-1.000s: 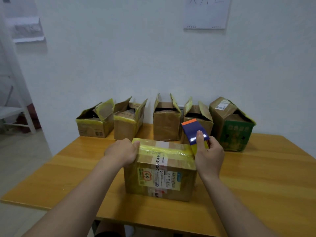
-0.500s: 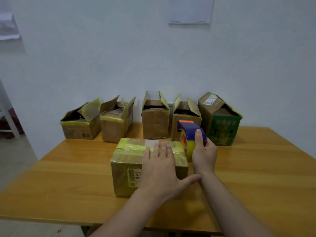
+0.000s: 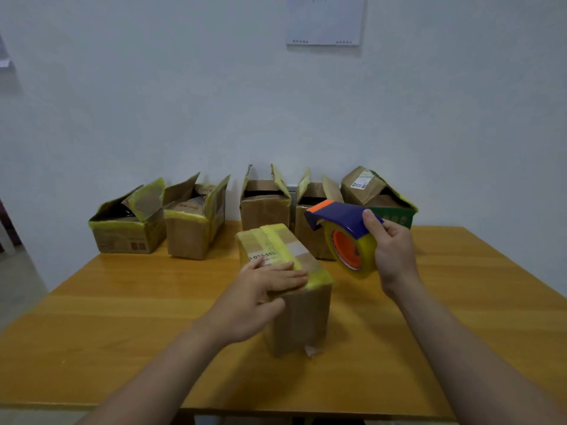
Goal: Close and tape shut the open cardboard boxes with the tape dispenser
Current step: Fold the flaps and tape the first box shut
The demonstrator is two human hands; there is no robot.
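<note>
A closed cardboard box with yellowish tape over its top stands end-on in the middle of the wooden table. My left hand lies flat on the box's top near edge, fingers straight, thumb down the front face. My right hand holds a blue and orange tape dispenser with a clear tape roll, raised just right of the box and apart from it. Along the wall stand several open boxes: a low one, a taller one, a narrow one, one behind the dispenser and a green-printed one.
The table's near edge runs across the bottom of the view. A white wall rises right behind the row of boxes, with a paper sheet pinned high up. Bare floor shows past the table's left side.
The box has been turned from side-on to end-on. My left hand shifted to the top near edge. My right hand lifted the dispenser off the box's right end.
</note>
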